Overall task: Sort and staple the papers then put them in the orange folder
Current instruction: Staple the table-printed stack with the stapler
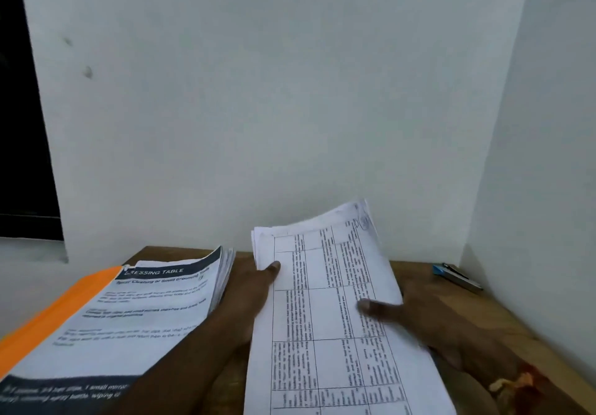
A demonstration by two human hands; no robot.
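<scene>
Head: papers (329, 334) (gripped) between left hand (254, 288), right hand (429, 324).

The worktop (451, 311) is brown wood, smooth and dull. The tabled sheets (329, 317) and the stack (145, 311) are matt white paper. The orange folder (64, 305) looks smooth. The stapler (458, 276) shows blue plastic and grey metal. The wall (258, 92) is matt paint.

Left hand (254, 288) and right hand (429, 321) forward, each thumb flat atop the paper sheaf (325, 314) between them.
</scene>
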